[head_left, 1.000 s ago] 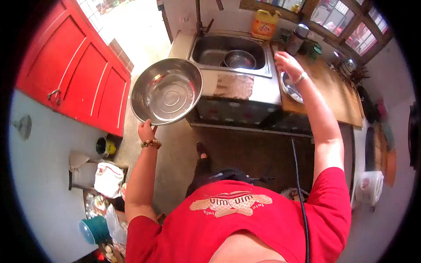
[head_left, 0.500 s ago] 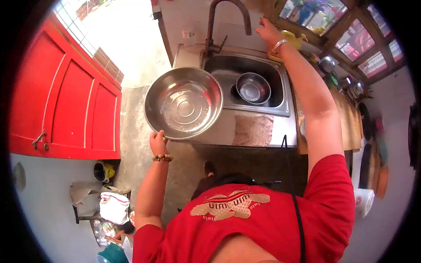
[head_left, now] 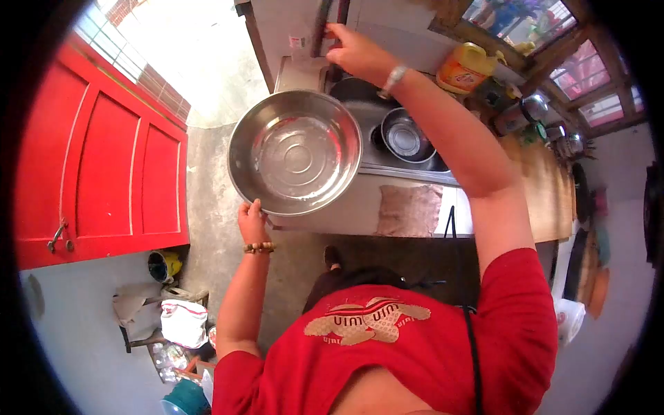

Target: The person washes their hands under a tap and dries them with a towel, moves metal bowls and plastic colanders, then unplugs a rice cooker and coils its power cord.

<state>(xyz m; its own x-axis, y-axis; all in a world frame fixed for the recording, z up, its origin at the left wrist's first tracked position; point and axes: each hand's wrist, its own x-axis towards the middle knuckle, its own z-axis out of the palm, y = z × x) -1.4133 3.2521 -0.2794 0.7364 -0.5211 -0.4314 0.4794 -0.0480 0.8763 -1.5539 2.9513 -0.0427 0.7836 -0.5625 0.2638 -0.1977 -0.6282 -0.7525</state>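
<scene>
My left hand grips the near rim of a large, shiny steel basin. The basin is tilted so its inside faces me, and it hangs over the counter's left end, overlapping the sink's edge. Its inside looks bare and wet. My right hand is stretched out beside the dark faucet, fingers apart, fingertips at or close to its spout; touching cannot be made out. Below that arm, a small steel bowl sits in the sink, partly hidden by the forearm.
A brown cloth lies on the counter's front edge. An oil jug and several jars line the wall beneath the window. To the left is a red door. A bucket and a stool with a white bag are on the floor.
My right hand has swung left from near the jug to the faucet. The basin has shifted slightly right and up, still in my left hand. The view has turned a little.
</scene>
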